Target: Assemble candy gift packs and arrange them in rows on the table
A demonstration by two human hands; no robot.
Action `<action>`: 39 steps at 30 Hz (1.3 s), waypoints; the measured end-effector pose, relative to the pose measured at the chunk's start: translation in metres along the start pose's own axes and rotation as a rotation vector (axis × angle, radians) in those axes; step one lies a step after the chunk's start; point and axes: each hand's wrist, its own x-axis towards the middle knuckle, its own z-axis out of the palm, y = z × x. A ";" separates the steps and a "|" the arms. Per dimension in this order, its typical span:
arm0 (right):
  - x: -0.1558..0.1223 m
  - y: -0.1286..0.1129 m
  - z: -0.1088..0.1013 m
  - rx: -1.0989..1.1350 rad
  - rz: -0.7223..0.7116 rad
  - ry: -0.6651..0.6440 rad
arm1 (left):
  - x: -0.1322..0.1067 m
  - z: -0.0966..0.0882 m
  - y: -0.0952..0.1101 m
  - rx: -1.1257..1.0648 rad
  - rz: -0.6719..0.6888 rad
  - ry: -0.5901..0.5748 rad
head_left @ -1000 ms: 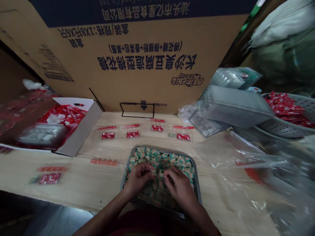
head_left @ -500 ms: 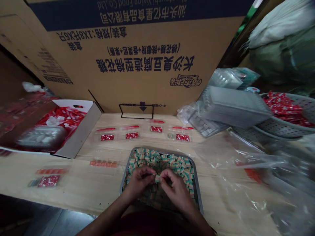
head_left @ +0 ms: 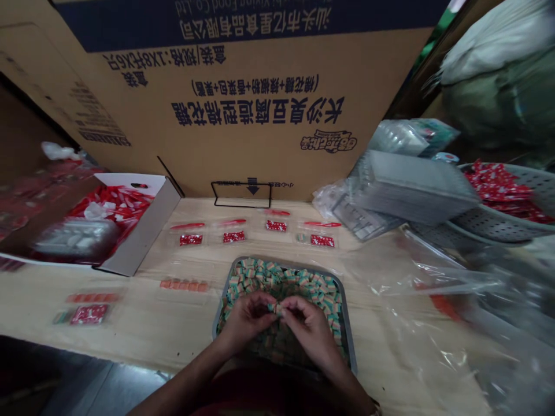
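L hand & R hand pinched one striped candy over metal tray.
Both hands were closed, fingertips meeting on the candy, which sat between them, just above the heap of similar candies filling the tray; approx. 4 red-print packets lay in a row beyond, on wooden table.

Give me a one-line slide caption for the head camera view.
Left hand and right hand pinch a striped candy cube above a metal tray heaped with candies, on a wooden table.
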 end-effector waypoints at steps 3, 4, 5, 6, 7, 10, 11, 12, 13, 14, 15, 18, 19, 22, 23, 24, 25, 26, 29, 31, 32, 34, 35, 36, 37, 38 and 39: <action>0.001 0.000 -0.001 0.228 0.144 0.059 | 0.001 0.001 0.000 -0.022 -0.032 0.060; 0.001 -0.001 -0.002 0.284 0.178 0.090 | 0.001 0.001 0.001 -0.035 -0.048 0.076; 0.001 -0.002 -0.002 0.313 0.197 0.112 | 0.001 0.001 0.002 -0.043 -0.058 0.092; 0.001 -0.003 -0.002 0.317 0.200 0.120 | 0.001 0.002 0.003 -0.044 -0.058 0.110; 0.001 -0.005 -0.001 0.300 0.193 0.113 | 0.001 0.003 0.003 -0.037 -0.048 0.127; 0.000 -0.006 0.006 0.238 0.154 0.098 | 0.001 0.009 0.003 -0.007 0.001 0.174; 0.000 -0.005 0.009 0.237 0.144 0.127 | 0.000 0.011 0.002 -0.006 0.022 0.206; -0.001 -0.003 0.013 0.243 0.136 0.170 | 0.000 0.014 0.000 -0.008 0.041 0.242; -0.001 -0.001 0.017 0.254 0.128 0.221 | 0.000 0.017 -0.002 -0.011 0.058 0.279; -0.001 0.001 0.021 0.268 0.120 0.272 | 0.000 0.020 -0.004 -0.012 0.071 0.309; -0.002 0.003 0.024 0.282 0.111 0.314 | 0.000 0.022 -0.006 -0.010 0.081 0.329; -0.004 0.008 0.030 0.325 0.103 0.372 | 0.000 0.026 -0.008 0.000 0.091 0.331; -0.004 0.008 0.030 0.338 0.110 0.377 | 0.000 0.026 -0.008 0.001 0.090 0.325; -0.005 0.007 0.028 0.371 0.148 0.362 | -0.002 0.026 -0.006 -0.015 0.051 0.300; -0.005 0.006 0.027 0.369 0.154 0.341 | -0.002 0.026 -0.005 -0.028 0.035 0.300; -0.005 0.005 0.025 0.355 0.150 0.311 | -0.003 0.026 -0.004 -0.044 0.018 0.304; -0.005 0.004 0.024 0.331 0.137 0.281 | -0.003 0.026 -0.004 -0.059 0.003 0.312; -0.005 0.003 0.024 0.304 0.117 0.257 | -0.004 0.025 -0.004 -0.073 -0.013 0.318; -0.005 0.002 0.024 0.268 0.079 0.257 | -0.004 0.024 -0.006 -0.082 -0.046 0.322; -0.005 0.002 0.025 0.279 0.083 0.282 | -0.004 0.023 -0.007 -0.071 -0.046 0.320; -0.005 0.003 0.026 0.286 0.086 0.291 | -0.005 0.023 -0.008 -0.063 -0.040 0.316; -0.005 0.003 0.027 0.299 0.089 0.308 | -0.005 0.022 -0.010 -0.048 -0.017 0.307; -0.005 0.003 0.027 0.307 0.090 0.313 | -0.006 0.021 -0.011 -0.039 0.000 0.299; -0.006 0.003 0.028 0.312 0.091 0.316 | -0.006 0.021 -0.011 -0.025 0.022 0.293; -0.006 0.003 0.029 0.315 0.092 0.316 | -0.007 0.021 -0.011 -0.006 0.047 0.290; -0.006 0.003 0.029 0.315 0.092 0.314 | -0.009 0.021 -0.011 0.019 0.071 0.288; -0.006 0.004 0.029 0.308 0.089 0.313 | -0.010 0.021 -0.011 0.049 0.091 0.285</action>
